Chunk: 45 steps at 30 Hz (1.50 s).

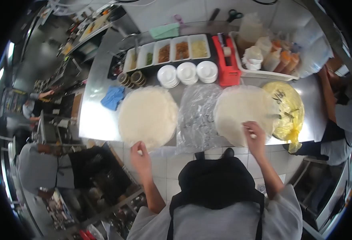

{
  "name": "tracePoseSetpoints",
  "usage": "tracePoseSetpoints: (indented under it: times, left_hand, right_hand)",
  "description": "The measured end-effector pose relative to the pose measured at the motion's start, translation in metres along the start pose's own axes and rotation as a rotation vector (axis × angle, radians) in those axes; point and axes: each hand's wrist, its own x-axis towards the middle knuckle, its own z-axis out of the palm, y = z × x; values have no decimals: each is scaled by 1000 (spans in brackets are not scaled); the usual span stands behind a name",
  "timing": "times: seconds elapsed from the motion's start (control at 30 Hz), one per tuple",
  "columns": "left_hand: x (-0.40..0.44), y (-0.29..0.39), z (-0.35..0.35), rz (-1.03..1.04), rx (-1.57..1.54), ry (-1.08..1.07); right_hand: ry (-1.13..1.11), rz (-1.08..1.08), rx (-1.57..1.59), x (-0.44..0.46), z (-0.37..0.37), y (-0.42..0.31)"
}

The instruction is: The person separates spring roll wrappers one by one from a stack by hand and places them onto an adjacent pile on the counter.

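Note:
Two piles of thin, round, pale sheets lie on the steel counter, the left pile (148,116) and the right pile (240,108). At the near edge of the left pile, my left hand (140,155) has its fingers curled in a pinch. My right hand (254,134) is over the near right part of the other pile, fingers also pinched together. A small whitish spot shows at each hand's fingertips; what it is I cannot make out. Between the piles lies a crumpled clear plastic bag (200,116). A tied yellow bag (284,108) with dark writing touches the right pile's side.
Behind stand white containers of fillings (182,51), stacked small white dishes (187,73), a red holder (228,64) and a basket (264,74) of squeeze bottles. A blue cloth (113,98) lies left. Other people stand at the right edge (340,136) and far left.

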Motion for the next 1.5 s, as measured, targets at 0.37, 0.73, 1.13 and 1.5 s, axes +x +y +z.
tracePoseSetpoints:
  times: [0.37,0.73,1.13,1.5]
  left_hand:
    - [-6,23,38,315,312,107]
    - [-65,112,94,733,-236,-398]
    - [-136,191,199,1219,-254,-813]
    - [-123,185,166,1088,-351,-895]
  right_hand:
    - [27,27,102,-7,-11,6]
    - [343,326,-190,-57,-67,61]
    - [348,623,755,-80,-55,68]
    - [257,644,998,-84,-52,71]
